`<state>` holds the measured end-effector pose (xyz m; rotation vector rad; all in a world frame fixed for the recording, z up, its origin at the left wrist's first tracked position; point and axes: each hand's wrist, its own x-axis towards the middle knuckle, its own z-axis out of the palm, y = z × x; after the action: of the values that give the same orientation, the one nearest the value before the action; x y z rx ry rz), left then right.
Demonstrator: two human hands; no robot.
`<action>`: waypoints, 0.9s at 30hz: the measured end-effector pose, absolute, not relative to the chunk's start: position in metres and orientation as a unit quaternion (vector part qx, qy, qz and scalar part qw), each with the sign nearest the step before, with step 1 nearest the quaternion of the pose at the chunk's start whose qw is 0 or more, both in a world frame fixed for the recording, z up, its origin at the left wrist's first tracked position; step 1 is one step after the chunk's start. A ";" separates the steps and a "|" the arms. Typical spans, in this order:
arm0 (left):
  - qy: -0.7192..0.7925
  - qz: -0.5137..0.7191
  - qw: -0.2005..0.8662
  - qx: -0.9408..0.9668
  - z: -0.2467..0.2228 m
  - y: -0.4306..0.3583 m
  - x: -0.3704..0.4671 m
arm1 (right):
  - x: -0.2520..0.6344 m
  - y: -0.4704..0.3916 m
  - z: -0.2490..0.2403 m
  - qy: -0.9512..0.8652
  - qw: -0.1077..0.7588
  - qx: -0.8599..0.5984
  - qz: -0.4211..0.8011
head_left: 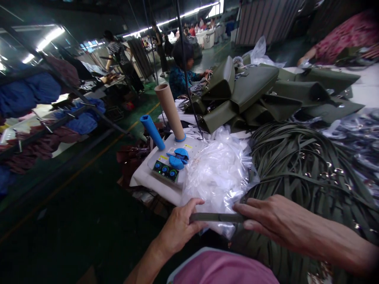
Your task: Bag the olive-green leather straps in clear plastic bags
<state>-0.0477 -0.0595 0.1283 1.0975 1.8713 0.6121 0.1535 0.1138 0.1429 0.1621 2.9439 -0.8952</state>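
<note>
Between my two hands runs a short length of dark olive strap (217, 217), held roughly level in front of my lap. My left hand (181, 223) pinches its left end between thumb and fingers. On the other end, the fingers of my right hand (266, 215) are closed. Just beyond the strap lies a heap of clear plastic bags (217, 169). A big pile of olive straps (296, 157) with metal fittings spreads to the right, partly under my right forearm.
A white machine (189, 146) with blue knobs, a blue tube (152, 132) and a cardboard tube (170, 112) stands left of the bags. Olive bags (251, 88) are heaped behind. A co-worker (182, 71) sits beyond; a pink patterned sleeve (346, 35) shows at right.
</note>
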 end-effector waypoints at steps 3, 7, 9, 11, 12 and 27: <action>0.738 0.238 0.439 0.453 0.130 -0.054 -0.039 | 0.140 0.106 0.149 0.969 0.080 0.006 -0.236; 0.738 0.231 0.444 0.453 0.129 -0.052 -0.032 | 0.131 0.103 0.150 0.980 0.074 -0.021 -0.184; 0.724 0.237 0.479 0.436 0.128 -0.053 -0.031 | 0.128 0.104 0.150 0.986 0.069 -0.025 -0.148; 0.696 0.249 0.531 0.414 0.126 -0.054 -0.030 | 0.126 0.106 0.150 0.990 0.066 -0.026 -0.125; 0.680 0.256 0.555 0.406 0.125 -0.054 -0.029 | 0.125 0.106 0.151 0.990 0.065 -0.028 -0.121; 0.629 0.348 0.550 0.425 0.118 -0.037 -0.016 | 0.113 0.090 0.137 0.941 0.090 -0.023 -0.325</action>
<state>-0.0161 -0.0368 0.1178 1.0057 1.4886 0.8234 0.1134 0.0900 0.1374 -0.0696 2.7982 -0.9666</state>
